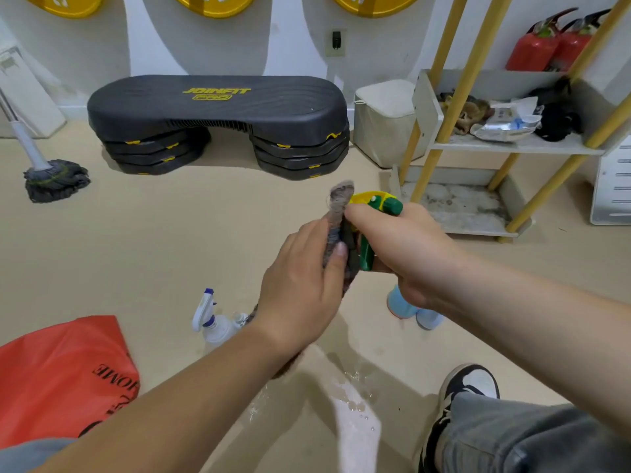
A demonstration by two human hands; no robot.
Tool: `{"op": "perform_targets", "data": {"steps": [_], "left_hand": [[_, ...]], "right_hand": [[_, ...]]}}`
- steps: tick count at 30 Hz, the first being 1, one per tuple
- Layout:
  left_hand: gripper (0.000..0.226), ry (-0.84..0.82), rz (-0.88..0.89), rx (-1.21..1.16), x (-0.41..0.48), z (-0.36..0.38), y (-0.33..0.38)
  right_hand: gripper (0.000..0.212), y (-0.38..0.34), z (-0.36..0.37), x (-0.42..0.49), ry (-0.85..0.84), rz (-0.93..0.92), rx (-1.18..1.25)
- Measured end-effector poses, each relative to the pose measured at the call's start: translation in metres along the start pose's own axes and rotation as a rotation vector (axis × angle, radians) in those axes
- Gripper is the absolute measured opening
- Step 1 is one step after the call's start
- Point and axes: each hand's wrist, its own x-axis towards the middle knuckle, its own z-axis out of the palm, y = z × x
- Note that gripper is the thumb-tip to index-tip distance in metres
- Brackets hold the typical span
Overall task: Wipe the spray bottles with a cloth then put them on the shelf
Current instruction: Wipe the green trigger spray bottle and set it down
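Two spray bottles plainly seen: a green-and-yellow-headed bottle (375, 203) raised mid-frame, and a white bottle (213, 322) upright on the floor (170, 233) lower left of it. Right hand (409, 247) curled tight around the raised bottle's neck, hiding its body. Left hand (300, 288) pinching one grey cloth (338, 213) against the trigger head. Pale blue shapes (401, 303) under the right wrist, hard to make out. One yellow-poled shelf (512, 146) at right, two tiers visible, cut off by the frame edge. Open floor between hands and shelf; wet patch (355, 414) beside one shoe (471, 380).
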Motion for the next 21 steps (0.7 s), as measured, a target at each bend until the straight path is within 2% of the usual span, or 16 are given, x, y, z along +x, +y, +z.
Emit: {"op": "perform_targets", "data": {"steps": [3,5,8,10,12,15,18,21], "left_hand": [[0.034,-0.002,-0.257,-0.308,0.003,-0.003,-0.008],[0.039,-0.033,-0.364,-0.376,0.005,0.000,-0.002],[0.028,-0.109,-0.197,-0.201,0.000,0.002,0.007],[0.023,-0.137,-0.153,-0.201,0.002,-0.003,0.007],[0.018,-0.099,-0.181,-0.265,0.004,-0.007,0.005],[0.012,-0.047,-0.284,-0.404,0.008,-0.013,0.005],[0.022,-0.098,-0.373,-0.599,0.019,-0.025,0.005],[0.051,-0.190,-0.478,-0.921,0.025,-0.037,0.003]], "right_hand": [[0.033,-0.001,0.001,-0.001,-0.015,-0.029,0.007],[0.033,0.000,0.004,0.000,-0.004,-0.027,-0.008],[0.037,0.004,0.004,0.007,0.044,-0.051,-0.102],[0.044,0.005,0.004,0.008,0.050,-0.074,-0.144],[0.047,0.005,0.003,0.005,-0.015,-0.109,-0.149],[0.052,-0.002,0.001,0.003,-0.198,-0.130,-0.124],[0.030,-0.010,-0.009,0.010,-0.281,-0.070,0.006],[0.017,-0.011,-0.017,0.013,-0.325,-0.046,0.054]]}}
